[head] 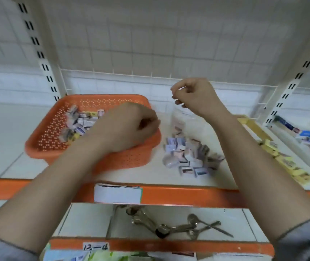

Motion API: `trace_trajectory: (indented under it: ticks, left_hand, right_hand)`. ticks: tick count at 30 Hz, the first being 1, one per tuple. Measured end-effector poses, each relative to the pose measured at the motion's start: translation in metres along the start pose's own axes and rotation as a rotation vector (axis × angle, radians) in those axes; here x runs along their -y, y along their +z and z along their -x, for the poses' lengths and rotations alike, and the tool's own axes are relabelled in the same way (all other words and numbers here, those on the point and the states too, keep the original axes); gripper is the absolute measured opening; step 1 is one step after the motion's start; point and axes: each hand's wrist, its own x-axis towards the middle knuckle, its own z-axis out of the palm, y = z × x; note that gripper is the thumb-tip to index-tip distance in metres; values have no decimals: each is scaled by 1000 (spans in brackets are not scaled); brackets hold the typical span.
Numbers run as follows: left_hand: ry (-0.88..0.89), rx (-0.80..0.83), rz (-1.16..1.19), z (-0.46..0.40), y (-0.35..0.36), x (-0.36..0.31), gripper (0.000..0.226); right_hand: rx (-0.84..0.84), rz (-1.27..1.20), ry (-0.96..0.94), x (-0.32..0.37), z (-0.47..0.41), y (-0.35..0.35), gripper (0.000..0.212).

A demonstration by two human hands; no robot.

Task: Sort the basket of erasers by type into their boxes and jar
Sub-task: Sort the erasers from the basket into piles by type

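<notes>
On shelf: one orange basket [43, 147], two hands [129, 127].

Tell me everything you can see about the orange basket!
The orange basket looks like plastic, squarish with rounded corners and tiny holes all over its floor and walls. It sits flat on the white shelf, left of a loose eraser pile. Small wrapped erasers lie inside. The left hand is over its right side.

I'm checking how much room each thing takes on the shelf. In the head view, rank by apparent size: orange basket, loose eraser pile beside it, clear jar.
1. Orange basket, largest.
2. Loose eraser pile.
3. Clear jar, partly hidden by the right hand, so unsure.
</notes>
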Motion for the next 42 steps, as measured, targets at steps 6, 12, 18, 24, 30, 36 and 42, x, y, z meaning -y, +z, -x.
trace_trajectory:
  ticks: [6,12,18,24,30,36,42]
  left_hand:
    - [-176,160,-132,31,-36,80,38]
    - [-266,288,-120,44,-43,127,25]
    - [-305,312,-107,47,-41,140,21]
    - [-304,330,-129,47,-38,144,20]
    - [-311,391,-177,29,-37,149,22]
    - [-289,460,-241,-18,-20,157,20]
    - [-259,514,-217,-56,13,160,29]
  right_hand:
    - [296,371,-156,18,-46,92,17]
    - [571,926,-186,8,-81,151,37]
    - [625,1090,-172,-1,-95,171,47]
    - [590,1191,-224,-8,-96,173,30]
    - [407,1070,-198,-7,-100,158,27]
    - [125,528,-119,10,-72,109,25]
    - [-154,26,-13,6,6,72,24]
